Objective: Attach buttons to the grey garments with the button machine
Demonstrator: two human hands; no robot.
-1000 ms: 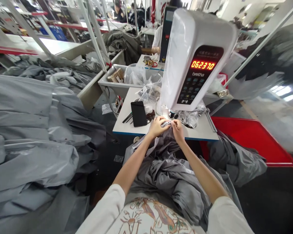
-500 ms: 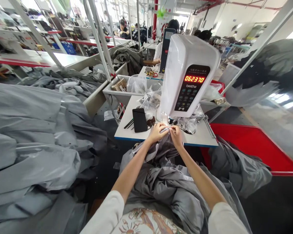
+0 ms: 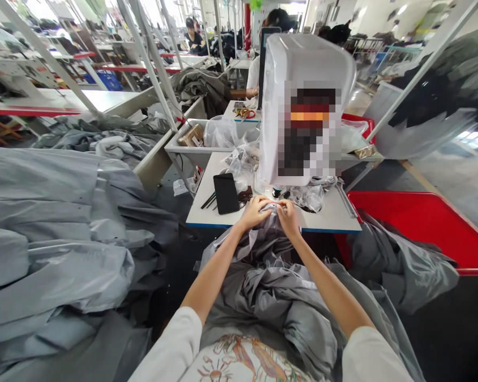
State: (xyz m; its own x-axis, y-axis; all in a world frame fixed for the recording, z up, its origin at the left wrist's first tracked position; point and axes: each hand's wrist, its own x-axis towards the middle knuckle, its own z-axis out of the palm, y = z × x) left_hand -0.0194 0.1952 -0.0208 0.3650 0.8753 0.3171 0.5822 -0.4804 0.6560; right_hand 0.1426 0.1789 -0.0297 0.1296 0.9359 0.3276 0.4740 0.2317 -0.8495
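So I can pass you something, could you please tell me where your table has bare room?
Bare tabletop lies between the clear plastic bag and the metal rail, and behind the black phone. Crowded around your left hand and right hand.

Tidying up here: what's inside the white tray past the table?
A brown packet and clear plastic bags lie in the white tray; whatever lies beneath the bags is hidden.

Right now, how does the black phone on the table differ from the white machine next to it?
The black phone is a thin, dark slab lying flat, while the white sewing machine is much bulkier and rises tall. The phone's face looks plain, whereas the machine's front panel is blurred out, so its details can't be read. They share the same white table, sitting close together.
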